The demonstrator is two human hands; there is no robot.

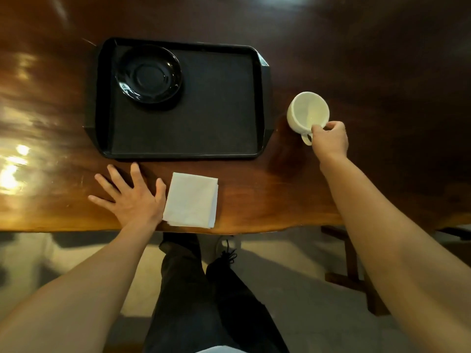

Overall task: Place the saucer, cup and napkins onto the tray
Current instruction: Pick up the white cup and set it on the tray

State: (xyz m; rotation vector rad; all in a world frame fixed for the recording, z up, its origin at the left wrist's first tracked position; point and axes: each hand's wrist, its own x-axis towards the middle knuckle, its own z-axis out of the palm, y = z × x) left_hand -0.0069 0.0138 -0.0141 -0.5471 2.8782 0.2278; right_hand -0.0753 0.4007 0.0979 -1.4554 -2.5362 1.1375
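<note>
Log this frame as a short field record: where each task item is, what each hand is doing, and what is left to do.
saucer: on tray, far left corner
cup: off tray, tilted, to its right
napkins: folded stack on table, near edge
right hand: fingers closed at cup handle
left hand: flat on table, open, beside napkins
remaining: cup, napkins

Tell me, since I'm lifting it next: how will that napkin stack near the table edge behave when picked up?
The napkins look like thin folded paper, so probably light and floppy, sagging if held by one corner. The layers are slightly fanned, so they may slide apart unless pinched together.
</note>
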